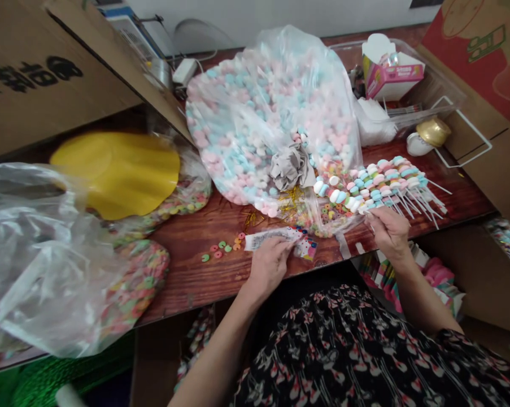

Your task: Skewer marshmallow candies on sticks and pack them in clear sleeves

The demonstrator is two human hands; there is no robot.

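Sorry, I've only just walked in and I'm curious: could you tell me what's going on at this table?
Someone at a wood-topped table holds a printed strip in the left hand. The right hand is at the end of a row of pink-and-blue marshmallow skewers. A large plastic bag of marshmallows lies just behind them.

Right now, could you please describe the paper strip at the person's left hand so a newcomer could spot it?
On the wooden table, find the clear bag of pink and blue marshmallows. Below it, the person's left hand holds a white printed paper strip with a colourful cartoon end, unlike the loose candy rings beside it.
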